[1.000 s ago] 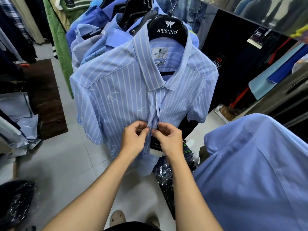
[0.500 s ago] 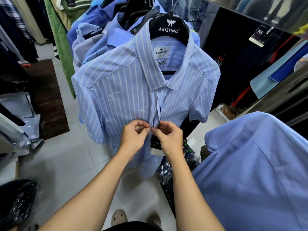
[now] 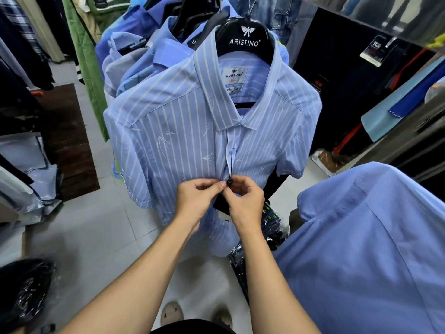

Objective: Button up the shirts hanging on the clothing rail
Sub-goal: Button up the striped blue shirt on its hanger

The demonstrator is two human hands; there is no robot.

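Pinching a dark button [image 3: 229,182] at the shirt [image 3: 183,131] placket edges, left hand [image 3: 197,201] and right hand [image 3: 245,201] stay together; bare floor [image 3: 96,227] lies left, plain shirt [image 3: 366,249] right.

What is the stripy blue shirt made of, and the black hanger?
The blue white-striped shirt looks like thin woven cloth, maybe cotton: matte, creasing softly where the hands pinch it. The black hanger looks like smooth plastic, slightly glossy, with white printed lettering.
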